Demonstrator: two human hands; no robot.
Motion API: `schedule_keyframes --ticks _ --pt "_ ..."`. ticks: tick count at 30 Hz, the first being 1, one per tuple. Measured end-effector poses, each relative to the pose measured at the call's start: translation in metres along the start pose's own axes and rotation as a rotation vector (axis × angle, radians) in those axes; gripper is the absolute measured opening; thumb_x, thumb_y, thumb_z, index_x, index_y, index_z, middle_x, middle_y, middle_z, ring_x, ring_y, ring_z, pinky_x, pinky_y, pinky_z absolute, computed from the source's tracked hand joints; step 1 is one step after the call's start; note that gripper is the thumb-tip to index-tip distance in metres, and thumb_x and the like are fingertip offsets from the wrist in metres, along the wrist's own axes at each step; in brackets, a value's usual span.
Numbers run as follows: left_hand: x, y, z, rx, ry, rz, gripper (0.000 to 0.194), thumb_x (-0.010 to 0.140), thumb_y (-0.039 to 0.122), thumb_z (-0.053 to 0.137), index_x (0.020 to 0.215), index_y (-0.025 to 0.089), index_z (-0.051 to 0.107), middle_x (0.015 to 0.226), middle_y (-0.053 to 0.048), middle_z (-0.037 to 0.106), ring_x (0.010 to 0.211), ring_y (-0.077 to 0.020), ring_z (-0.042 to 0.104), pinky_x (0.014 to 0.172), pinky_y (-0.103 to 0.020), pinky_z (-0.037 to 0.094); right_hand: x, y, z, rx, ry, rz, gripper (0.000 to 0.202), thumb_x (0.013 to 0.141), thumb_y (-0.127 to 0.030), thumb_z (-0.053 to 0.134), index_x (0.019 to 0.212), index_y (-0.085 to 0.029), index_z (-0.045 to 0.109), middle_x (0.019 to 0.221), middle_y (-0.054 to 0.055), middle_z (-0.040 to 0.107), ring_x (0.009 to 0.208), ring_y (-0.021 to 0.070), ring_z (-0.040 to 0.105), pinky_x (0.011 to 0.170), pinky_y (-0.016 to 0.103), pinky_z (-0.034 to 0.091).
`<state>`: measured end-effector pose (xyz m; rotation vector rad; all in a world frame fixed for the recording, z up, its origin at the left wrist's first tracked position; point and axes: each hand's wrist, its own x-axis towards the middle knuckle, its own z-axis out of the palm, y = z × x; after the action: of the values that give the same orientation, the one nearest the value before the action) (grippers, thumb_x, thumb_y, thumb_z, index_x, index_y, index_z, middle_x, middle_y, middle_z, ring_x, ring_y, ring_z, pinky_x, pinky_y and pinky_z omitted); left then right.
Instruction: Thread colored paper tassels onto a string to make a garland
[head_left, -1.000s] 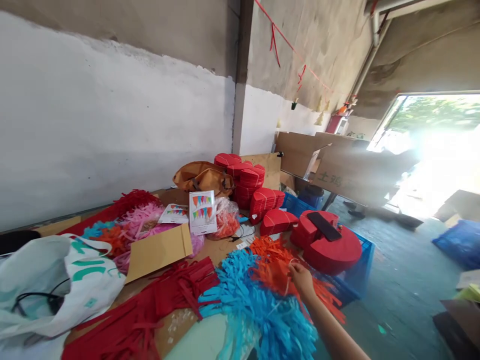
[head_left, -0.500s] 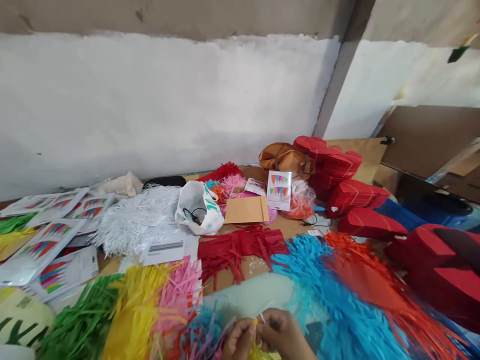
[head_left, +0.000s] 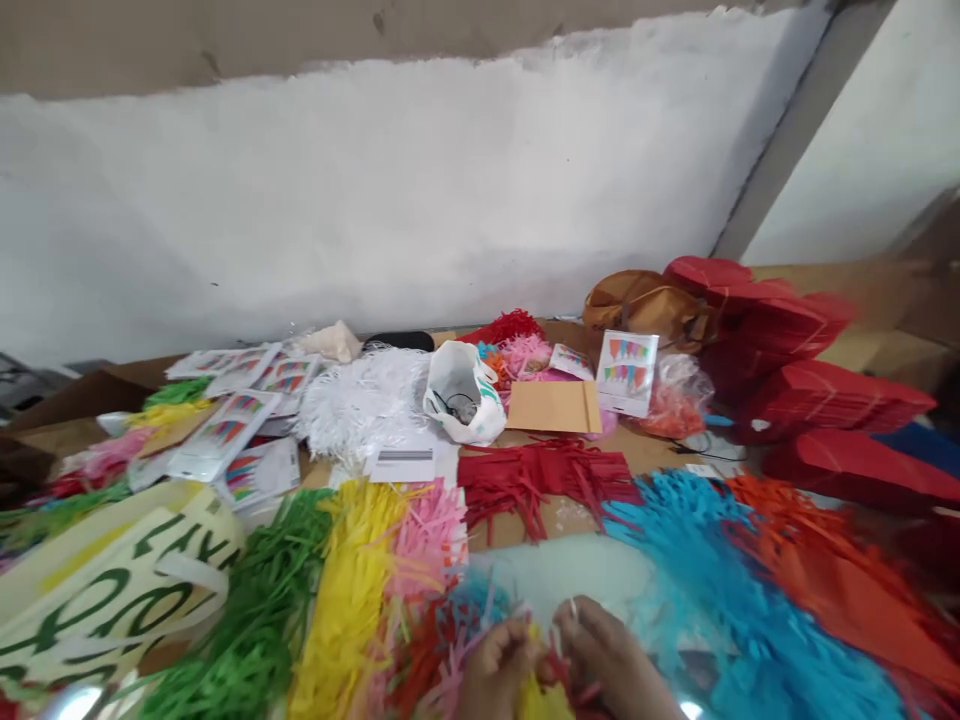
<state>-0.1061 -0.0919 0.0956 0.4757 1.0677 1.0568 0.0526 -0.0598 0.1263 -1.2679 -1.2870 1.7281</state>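
Low in the head view, my left hand [head_left: 491, 670] is closed on a yellow paper tassel [head_left: 538, 695], its fringe hanging down. My right hand [head_left: 611, 665] is close beside it on the right, fingers pinched together. A thin white string end [head_left: 574, 606] pokes up from those fingertips; motion blurs the detail. Some red strips show between the hands. Just left lie mixed blue, red and pink fringe strips [head_left: 450, 640]. Beyond the hands is a pale green surface [head_left: 562, 565]. Blue fringed paper [head_left: 720, 580] spreads to the right.
Yellow [head_left: 345, 590], green [head_left: 255, 610] and pink fringe [head_left: 431, 535] lie left; dark red fringe [head_left: 544, 478] lies ahead. Orange fringe [head_left: 840, 590] and red stacks [head_left: 825, 400] stand right. Farther back are a white bag [head_left: 487, 410], a brown envelope [head_left: 551, 405] and printed packs [head_left: 225, 435].
The view has swung left, so the printed bag at left shows more. My hands have moved slightly apart, and red strips now show between them beside the yellow tassel.
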Motion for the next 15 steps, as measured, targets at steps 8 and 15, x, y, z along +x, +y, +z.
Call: schedule_keyframes --ticks 8,15 --pt "-0.002 0.014 0.012 -0.199 -0.045 -0.132 0.043 0.052 0.046 0.090 0.078 0.019 0.070 0.064 0.002 0.067 0.059 -0.0120 0.061 0.062 -0.024 0.046 -0.016 -0.007 -0.003 -0.347 -0.164 -0.107 0.069 0.085 -0.079 0.036 0.063 -0.016 0.054 0.057 -0.002 0.042 0.054 0.0101 0.038 0.050 0.022 0.027" --pt "-0.001 0.010 0.024 -0.217 -0.071 -0.110 0.042 0.049 0.045 0.091 0.063 0.014 0.066 0.051 0.001 0.062 0.045 -0.0083 0.055 0.050 -0.020 0.039 -0.018 -0.003 -0.011 -0.317 -0.225 -0.101 0.071 0.082 -0.079 0.039 0.070 -0.014 0.065 0.060 0.000 0.048 0.055 0.0105 0.039 0.051 0.022 0.027"
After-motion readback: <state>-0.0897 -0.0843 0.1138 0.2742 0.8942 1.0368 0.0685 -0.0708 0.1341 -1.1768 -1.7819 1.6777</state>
